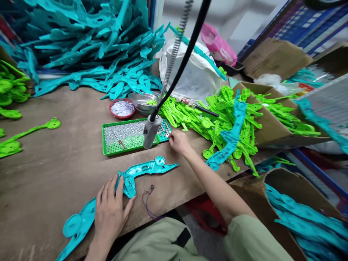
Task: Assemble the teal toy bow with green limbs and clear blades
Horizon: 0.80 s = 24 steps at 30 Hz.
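Note:
A long turquoise plastic shell half [146,167] lies hollow side up along the near edge of the bench. Across its middle rests my left hand [110,206], fingers over it and thumb at the near side, gripping it against the bench. Thin red and blue wires with a small round component [152,187] trail from the shell. My right hand [179,142] is at the right end of a small teal tray [164,137] of little metal pieces. Its fingers are curled into a pinch; whatever is between the fingertips is hidden.
A green tray [130,149] holds many screws and tweezers. Above it hangs a grey electric screwdriver [151,132] on a cord and spring. Behind stand a red basket [122,115] and a metal bowl [141,105]. Lime-green parts [190,116] and turquoise shells [89,40] lie heaped around.

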### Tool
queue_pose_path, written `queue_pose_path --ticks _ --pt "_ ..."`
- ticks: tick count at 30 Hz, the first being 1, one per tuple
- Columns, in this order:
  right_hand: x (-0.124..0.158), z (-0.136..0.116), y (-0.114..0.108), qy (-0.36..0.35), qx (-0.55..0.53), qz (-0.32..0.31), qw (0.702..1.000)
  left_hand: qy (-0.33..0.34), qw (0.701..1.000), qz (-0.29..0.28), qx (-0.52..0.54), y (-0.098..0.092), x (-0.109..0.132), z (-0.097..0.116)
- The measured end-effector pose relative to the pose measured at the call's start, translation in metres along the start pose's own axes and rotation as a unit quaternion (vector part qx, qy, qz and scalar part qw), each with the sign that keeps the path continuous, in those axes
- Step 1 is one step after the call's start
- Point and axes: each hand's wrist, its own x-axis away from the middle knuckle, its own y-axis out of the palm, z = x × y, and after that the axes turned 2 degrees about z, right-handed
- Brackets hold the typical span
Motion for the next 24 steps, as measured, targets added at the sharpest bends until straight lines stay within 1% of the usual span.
queue_pose_path --ticks 7,15,19,24 --pt "-0.003 -0.004 0.0 0.019 0.048 -0.004 0.999 0.0 1.0 -0.001 -0.008 -0.004 -0.002 0.002" --pt "0.005 -0.014 -0.003 -0.008 0.075 -0.008 0.997 -0.033 0.999 0.005 0.04 -0.001 -0.001 0.002" --pt "0.005 -0.02 -0.002 -0.002 0.088 -0.018 0.996 -0.057 0.997 0.001 0.053 -0.008 -0.007 0.007" --pt "-0.007 -0.023 -0.001 0.029 0.104 -0.028 0.994 -0.07 0.996 -0.02 0.059 -0.019 -0.016 0.008"
